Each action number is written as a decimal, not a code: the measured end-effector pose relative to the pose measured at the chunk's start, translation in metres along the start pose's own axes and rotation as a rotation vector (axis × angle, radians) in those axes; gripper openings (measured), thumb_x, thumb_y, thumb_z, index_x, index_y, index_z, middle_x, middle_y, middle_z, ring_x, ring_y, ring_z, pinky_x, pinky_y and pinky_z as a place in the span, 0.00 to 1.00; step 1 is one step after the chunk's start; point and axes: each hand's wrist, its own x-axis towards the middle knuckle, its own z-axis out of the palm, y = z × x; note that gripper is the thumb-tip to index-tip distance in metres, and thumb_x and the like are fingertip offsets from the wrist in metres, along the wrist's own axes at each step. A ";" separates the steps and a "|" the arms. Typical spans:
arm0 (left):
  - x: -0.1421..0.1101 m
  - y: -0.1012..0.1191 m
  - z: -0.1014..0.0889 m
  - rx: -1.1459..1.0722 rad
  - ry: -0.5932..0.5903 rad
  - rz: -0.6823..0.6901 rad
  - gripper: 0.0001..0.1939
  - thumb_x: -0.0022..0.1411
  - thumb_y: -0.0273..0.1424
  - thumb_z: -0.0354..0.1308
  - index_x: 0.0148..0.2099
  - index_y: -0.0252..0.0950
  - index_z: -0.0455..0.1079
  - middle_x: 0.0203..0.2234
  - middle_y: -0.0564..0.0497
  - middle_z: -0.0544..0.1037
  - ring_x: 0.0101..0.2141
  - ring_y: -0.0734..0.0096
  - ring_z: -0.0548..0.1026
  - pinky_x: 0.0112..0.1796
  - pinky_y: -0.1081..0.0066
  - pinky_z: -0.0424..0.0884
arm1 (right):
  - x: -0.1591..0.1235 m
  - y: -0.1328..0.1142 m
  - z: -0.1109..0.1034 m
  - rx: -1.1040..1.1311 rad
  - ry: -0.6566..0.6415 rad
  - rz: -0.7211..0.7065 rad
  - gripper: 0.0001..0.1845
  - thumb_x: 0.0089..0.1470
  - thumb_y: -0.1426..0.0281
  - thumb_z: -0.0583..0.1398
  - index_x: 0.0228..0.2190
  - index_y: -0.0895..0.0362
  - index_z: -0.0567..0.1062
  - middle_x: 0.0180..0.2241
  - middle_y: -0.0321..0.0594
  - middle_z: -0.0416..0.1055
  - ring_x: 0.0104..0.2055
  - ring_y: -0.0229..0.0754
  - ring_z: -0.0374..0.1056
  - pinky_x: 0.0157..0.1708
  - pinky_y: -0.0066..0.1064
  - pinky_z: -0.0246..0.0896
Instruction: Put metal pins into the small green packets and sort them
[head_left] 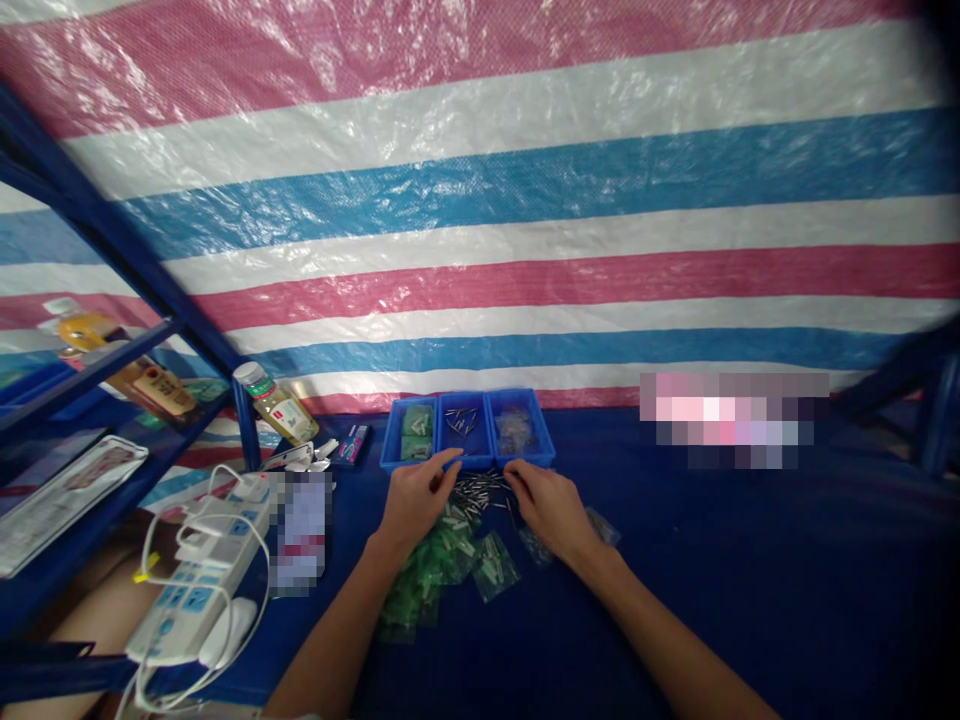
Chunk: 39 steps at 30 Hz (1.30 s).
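From the head view, we see a loose pile of small metal pins (476,490) on the blue-covered table (750,570), between our left hand (416,500) and right hand (551,510), just before a blue divided tray (466,430). Both hands curve down beside the pile; we cannot tell whether they pinch anything. Green plastic packets (431,575) lie nearer us.

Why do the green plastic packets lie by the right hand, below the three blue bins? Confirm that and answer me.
That's wrong about the hand. The head view shows the green plastic packets by the left hand, not the right hand. They do lie below the three blue bins.
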 end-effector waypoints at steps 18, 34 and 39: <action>-0.004 0.001 0.007 -0.041 -0.120 0.235 0.11 0.70 0.29 0.59 0.51 0.39 0.78 0.29 0.52 0.84 0.23 0.75 0.78 0.32 0.75 0.72 | 0.001 0.008 0.009 -0.112 0.003 -0.096 0.08 0.64 0.74 0.59 0.32 0.54 0.76 0.31 0.39 0.79 0.36 0.45 0.73 0.42 0.37 0.54; -0.001 0.010 0.003 -0.071 -0.278 0.253 0.09 0.72 0.32 0.56 0.45 0.37 0.77 0.31 0.50 0.84 0.28 0.72 0.80 0.32 0.75 0.71 | -0.003 -0.016 -0.006 0.107 0.014 -0.286 0.10 0.66 0.78 0.53 0.38 0.54 0.72 0.36 0.43 0.75 0.40 0.46 0.73 0.41 0.34 0.66; -0.002 0.012 0.001 -0.075 -0.318 0.274 0.08 0.71 0.31 0.56 0.44 0.36 0.76 0.28 0.51 0.82 0.25 0.73 0.78 0.31 0.74 0.68 | -0.006 -0.017 -0.003 0.178 0.013 -0.290 0.10 0.68 0.75 0.53 0.41 0.54 0.74 0.36 0.42 0.77 0.39 0.45 0.74 0.40 0.34 0.67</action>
